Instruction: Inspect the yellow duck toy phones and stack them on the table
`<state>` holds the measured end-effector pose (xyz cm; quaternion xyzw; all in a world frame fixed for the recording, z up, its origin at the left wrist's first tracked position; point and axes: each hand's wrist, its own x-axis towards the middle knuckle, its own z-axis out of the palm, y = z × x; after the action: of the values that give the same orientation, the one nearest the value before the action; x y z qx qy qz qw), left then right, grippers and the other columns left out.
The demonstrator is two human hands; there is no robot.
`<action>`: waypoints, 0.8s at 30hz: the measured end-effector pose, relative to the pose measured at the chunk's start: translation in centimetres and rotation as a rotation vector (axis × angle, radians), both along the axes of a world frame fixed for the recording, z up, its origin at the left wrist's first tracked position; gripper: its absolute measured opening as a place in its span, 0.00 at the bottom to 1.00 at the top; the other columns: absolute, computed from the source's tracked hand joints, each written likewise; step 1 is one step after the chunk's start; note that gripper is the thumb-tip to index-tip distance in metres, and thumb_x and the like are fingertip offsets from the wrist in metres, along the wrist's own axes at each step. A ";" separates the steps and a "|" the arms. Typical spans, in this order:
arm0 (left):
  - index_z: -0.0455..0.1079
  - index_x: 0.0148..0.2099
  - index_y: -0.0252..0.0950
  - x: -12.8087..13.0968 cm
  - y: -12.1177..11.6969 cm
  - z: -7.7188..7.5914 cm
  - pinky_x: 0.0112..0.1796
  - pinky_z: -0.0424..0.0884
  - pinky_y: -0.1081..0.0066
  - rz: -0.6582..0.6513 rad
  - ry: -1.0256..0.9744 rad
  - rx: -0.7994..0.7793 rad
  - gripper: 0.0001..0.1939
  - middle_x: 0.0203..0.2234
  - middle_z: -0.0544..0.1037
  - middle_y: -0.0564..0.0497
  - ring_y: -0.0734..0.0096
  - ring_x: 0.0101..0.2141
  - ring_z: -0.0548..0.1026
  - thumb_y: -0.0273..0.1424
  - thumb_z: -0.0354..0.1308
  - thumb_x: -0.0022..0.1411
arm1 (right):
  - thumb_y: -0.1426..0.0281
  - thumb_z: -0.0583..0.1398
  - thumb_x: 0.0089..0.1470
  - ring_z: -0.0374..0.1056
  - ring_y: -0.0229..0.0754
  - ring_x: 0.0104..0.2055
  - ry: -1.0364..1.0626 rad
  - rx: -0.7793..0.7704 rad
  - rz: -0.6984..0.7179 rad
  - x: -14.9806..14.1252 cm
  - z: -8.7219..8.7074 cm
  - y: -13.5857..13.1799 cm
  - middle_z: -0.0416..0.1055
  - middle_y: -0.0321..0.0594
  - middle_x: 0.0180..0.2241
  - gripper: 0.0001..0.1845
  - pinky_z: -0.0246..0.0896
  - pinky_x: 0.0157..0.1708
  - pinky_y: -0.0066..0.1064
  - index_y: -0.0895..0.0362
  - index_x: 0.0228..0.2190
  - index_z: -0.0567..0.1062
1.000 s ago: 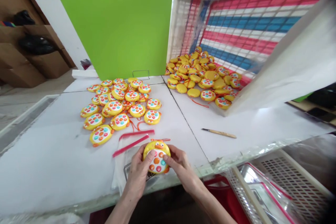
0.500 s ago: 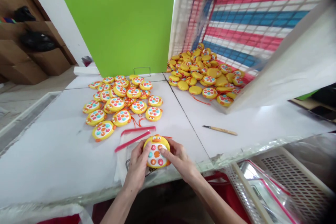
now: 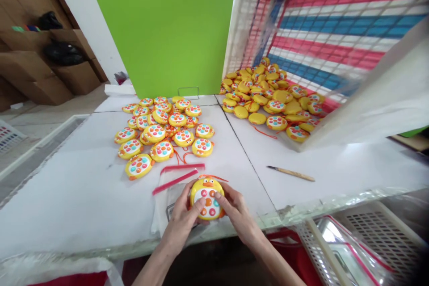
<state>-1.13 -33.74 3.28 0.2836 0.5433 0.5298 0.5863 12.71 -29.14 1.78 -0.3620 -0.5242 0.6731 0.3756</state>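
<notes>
Head view: on the white table [image 3: 77, 178], a loose heap of yellow duck-shaped button toys [image 3: 161, 129] lies left of centre, with orange cords among them. Nearer the camera, the left hand [image 3: 182, 219] and right hand [image 3: 237, 214] both grasp 1 matching duck toy [image 3: 208, 201] by its sides, thumbs resting on its face, and hold it over a clear zip bag [image 3: 161, 214] with red seal strips. Farther right lie a wooden-handled tool [image 3: 291, 173] and a second heap of toys [image 3: 264, 98] against a tilted white mesh crate [image 3: 335, 40].
</notes>
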 end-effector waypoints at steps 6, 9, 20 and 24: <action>0.60 0.55 0.40 -0.5 -0.1 -1.6 0.21 0.73 0.74 -0.006 -0.135 -0.042 0.30 0.42 0.74 0.44 0.63 0.32 0.77 0.40 0.61 0.52 | 0.56 0.55 0.56 0.69 0.44 0.40 -0.059 0.005 -0.007 0.5 -0.9 0.0 0.72 0.43 0.40 0.22 0.65 0.32 0.31 0.56 0.47 0.68; 0.62 0.52 0.38 -2.1 1.3 -1.3 0.19 0.72 0.73 -0.003 -0.151 -0.109 0.27 0.37 0.77 0.45 0.64 0.28 0.78 0.37 0.63 0.50 | 0.54 0.54 0.55 0.68 0.43 0.35 -0.181 0.052 -0.079 1.7 -2.2 0.1 0.70 0.46 0.40 0.25 0.63 0.26 0.29 0.57 0.49 0.66; 0.69 0.37 0.33 -5.8 10.2 4.3 0.30 0.73 0.74 0.221 -0.250 0.134 0.07 0.28 0.78 0.50 0.70 0.31 0.77 0.27 0.59 0.54 | 0.57 0.55 0.54 0.69 0.46 0.38 -0.453 0.223 -0.317 8.3 -3.6 4.2 0.73 0.47 0.37 0.20 0.67 0.31 0.34 0.58 0.43 0.70; 0.70 0.40 0.34 -2.5 7.7 0.1 0.30 0.73 0.73 0.052 -0.114 -0.016 0.18 0.32 0.79 0.47 0.66 0.33 0.77 0.33 0.66 0.46 | 0.64 0.53 0.54 0.69 0.45 0.41 -0.745 0.518 -0.443 10.1 -3.3 11.2 0.72 0.46 0.41 0.17 0.67 0.37 0.36 0.56 0.44 0.70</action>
<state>-3.61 -26.02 3.41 0.2343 0.5205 0.5557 0.6045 22.86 -17.98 -1.52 -0.5750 -0.6830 0.2505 0.3743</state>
